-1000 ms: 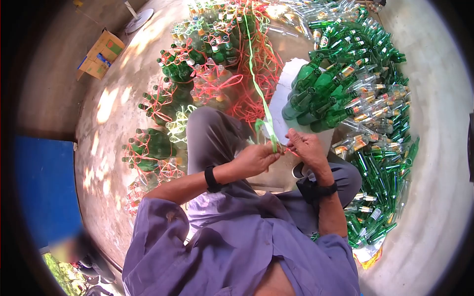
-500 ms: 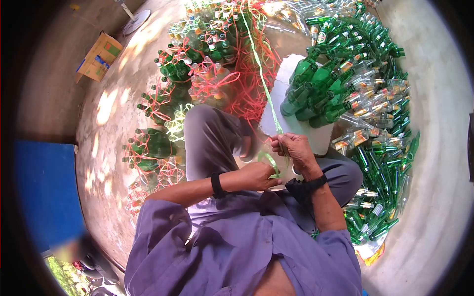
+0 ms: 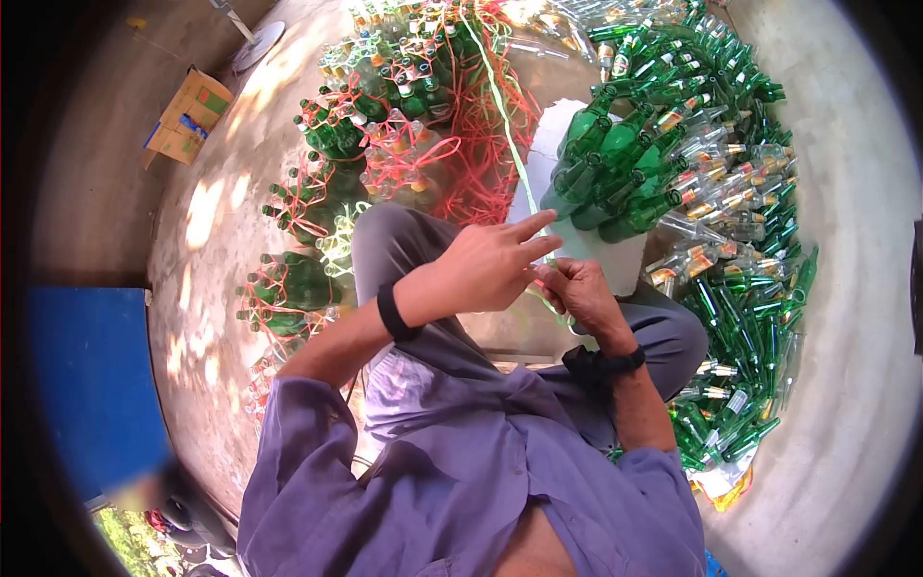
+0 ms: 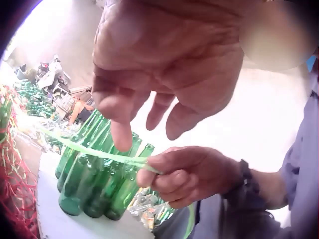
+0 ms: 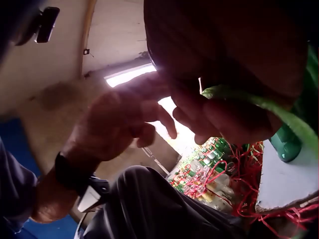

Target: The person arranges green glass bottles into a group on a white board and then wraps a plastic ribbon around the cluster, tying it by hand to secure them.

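The right hand [image 3: 585, 296] pinches a light green strap [image 3: 507, 125], which runs taut up past the white board [image 3: 615, 264]. In the left wrist view the strap [image 4: 89, 151] enters between that hand's thumb and fingers [image 4: 179, 177]. Beside it, the left hand [image 3: 473, 267] is held with fingers spread and holds nothing visible; its palm [image 4: 164, 64] hangs above the strap in the left wrist view. Several green bottles [image 3: 574, 185] stand grouped upright on the board, beyond the hands.
Red strapping [image 3: 481, 183] lies tangled left of the board. Strapped bottle bundles [image 3: 332, 130] stand at the left. A large pile of loose bottles [image 3: 740, 327] lies at the right. A cardboard box [image 3: 190, 117] sits at the far left, and a bent knee [image 3: 394, 240] rises beside the left hand.
The left hand has risen from below the right hand to beside the strap, its fingers now spread. The right hand keeps its pinch on the strap, having moved slightly.
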A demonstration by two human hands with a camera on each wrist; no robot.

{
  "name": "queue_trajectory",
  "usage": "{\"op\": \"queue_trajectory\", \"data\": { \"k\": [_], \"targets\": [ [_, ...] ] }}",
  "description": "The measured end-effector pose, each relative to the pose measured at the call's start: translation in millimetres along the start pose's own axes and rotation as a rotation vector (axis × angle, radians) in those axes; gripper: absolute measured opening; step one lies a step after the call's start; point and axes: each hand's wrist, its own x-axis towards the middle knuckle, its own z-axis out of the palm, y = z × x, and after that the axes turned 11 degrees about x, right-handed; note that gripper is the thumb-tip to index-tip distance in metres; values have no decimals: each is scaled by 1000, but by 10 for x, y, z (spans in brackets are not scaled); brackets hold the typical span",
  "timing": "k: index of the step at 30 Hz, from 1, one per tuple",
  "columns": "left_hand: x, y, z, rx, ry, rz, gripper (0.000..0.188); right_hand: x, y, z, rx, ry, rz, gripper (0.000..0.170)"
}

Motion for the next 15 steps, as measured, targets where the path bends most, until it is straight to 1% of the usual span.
{"op": "queue_trajectory", "data": {
  "k": [2, 3, 4, 6, 7, 8, 9, 10, 11, 12, 14, 15],
  "targets": [
    [65, -135, 137, 69, -117, 154, 45, -50, -70, 5, -63, -56, 9, 33],
    [113, -175, 148, 65, -217, 168, 38, -84, -110, 10, -63, -53, 7, 33],
    [150, -211, 157, 64, -219, 173, 38, -129, -153, 21, -37, -41, -5, 30],
    [195, -288, 177, 116, -457, 184, 26, -234, -275, 31, -7, -24, -15, 28],
    [204, -351, 200, 94, -347, 263, 10, -301, -365, 13, -6, -14, 4, 26],
    [207, -421, 217, 91, -348, 268, 10, -360, -447, -14, -7, -4, 23, 24],
    [212, -500, 225, -35, -346, 172, 9, -412, -518, -47, -7, 0, 21, 24],
    [230, -583, 217, -160, -341, 75, 14, -464, -585, -90, -66, 33, 11, 21],
    [271, -683, 196, -175, -281, 66, 13, -507, -632, -146, -125, 64, 0, 19],
    [301, -731, 124, -265, -238, -6, 12, -548, -663, -220, -126, 67, -1, 19],
    [386, -824, -80, -496, -229, -285, 14, -631, -720, -415, -113, 103, -61, 19],
    [454, -908, -182, -523, -212, -373, 17, -666, -748, -533, -168, 120, -89, 21]
  ]
}}
